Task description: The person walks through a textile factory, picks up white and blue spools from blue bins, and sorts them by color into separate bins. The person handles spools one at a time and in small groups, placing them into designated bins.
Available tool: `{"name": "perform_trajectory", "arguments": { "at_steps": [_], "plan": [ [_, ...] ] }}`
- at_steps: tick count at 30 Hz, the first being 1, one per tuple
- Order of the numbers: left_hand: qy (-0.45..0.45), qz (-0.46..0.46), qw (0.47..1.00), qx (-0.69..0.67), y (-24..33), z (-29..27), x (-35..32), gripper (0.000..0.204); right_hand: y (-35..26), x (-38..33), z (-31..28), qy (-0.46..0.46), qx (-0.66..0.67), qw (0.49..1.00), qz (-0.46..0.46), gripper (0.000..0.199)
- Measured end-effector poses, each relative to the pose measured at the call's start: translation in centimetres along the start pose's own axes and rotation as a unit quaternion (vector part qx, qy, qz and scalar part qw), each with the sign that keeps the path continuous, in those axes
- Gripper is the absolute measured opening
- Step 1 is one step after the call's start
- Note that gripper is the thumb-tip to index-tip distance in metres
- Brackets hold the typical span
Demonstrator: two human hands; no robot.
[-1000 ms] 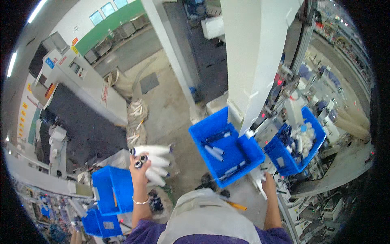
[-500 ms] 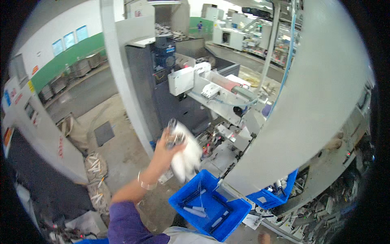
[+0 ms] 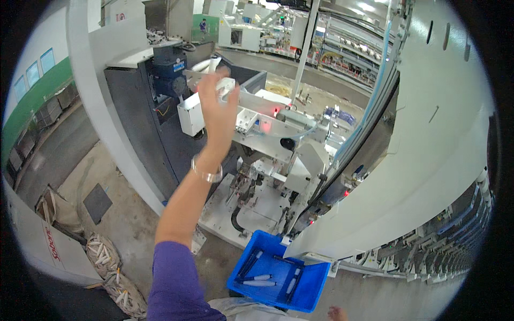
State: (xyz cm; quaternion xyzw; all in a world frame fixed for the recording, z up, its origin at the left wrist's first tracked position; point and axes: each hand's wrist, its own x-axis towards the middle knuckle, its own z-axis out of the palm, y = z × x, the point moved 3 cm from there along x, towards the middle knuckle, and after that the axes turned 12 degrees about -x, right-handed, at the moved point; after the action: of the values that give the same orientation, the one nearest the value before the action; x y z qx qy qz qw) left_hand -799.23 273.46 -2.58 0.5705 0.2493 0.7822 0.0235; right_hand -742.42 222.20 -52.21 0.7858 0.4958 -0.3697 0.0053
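Note:
My left hand reaches up over the white machine arm, its thumb and fingers apart. Just beyond the fingertips, white spindle-shaped yarn bobbins lie at the mouth of a dark metal hopper; the hand partly hides them. A white shape shows between thumb and fingers, seemingly part of the machine behind. Only a small piece of my right hand enters at the lower edge, its fingers not clear. Close in front of me stands a blue plastic crate containing a few pale yarn bobbins and dark tubes.
A tall pale machine panel curves along the right side. On the left, a grey upright post stands beside the dark cabinet. Sacks of white and orange-tipped tubes rest on the floor at lower left.
My left hand has moved up and away toward the hopper. The white yarn bobbins it gripped have left its fingers. The view has turned right, and the second blue crate is out of sight.

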Motion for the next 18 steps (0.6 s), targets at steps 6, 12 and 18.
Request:
{"name": "perform_trajectory", "arguments": {
  "at_steps": [6, 12, 18],
  "plan": [
    [-0.134, -0.301, 0.943, -0.052, 2.9, -7.6, -23.4, 0.016, -10.2, 5.8, 1.0, -0.190, 0.436, 0.879, 0.021, 0.030],
    [-0.201, -0.628, 0.752, -0.011, 10.0, -13.6, -41.9, 0.016, -19.8, 5.9, -0.3, -0.192, -0.064, 0.958, -0.205, 0.033],
    [-0.157, -0.661, 0.733, -0.035, 16.4, -11.6, -51.2, 0.016, -16.2, 6.0, -1.6, -0.224, -0.032, 0.941, -0.252, 0.029]
  ]
}}
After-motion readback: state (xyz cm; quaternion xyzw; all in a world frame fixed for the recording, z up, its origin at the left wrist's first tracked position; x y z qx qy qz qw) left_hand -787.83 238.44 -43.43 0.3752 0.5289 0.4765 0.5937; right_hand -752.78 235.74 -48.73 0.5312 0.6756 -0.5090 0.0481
